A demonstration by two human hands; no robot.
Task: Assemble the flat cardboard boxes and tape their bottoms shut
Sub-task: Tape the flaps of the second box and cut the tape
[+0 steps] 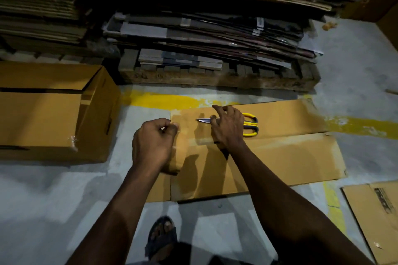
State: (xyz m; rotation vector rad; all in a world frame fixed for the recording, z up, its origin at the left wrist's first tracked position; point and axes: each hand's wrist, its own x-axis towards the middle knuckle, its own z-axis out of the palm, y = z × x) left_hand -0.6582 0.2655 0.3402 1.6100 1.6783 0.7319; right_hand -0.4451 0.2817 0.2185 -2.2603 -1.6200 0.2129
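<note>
Left hand (154,142) curled, can't tell if it's pinching anything. Right hand (228,127), loose-fingered, is over the scissors (251,125) on flat cardboard (290,153). The box (43,114) mid-left has its flaps shut, insides hidden.

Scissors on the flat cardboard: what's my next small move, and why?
Probably close the right hand on the scissors and lift them: they lie on the flat cardboard directly under its spread fingers, while the left hand is curled, seemingly pinching something.
</note>
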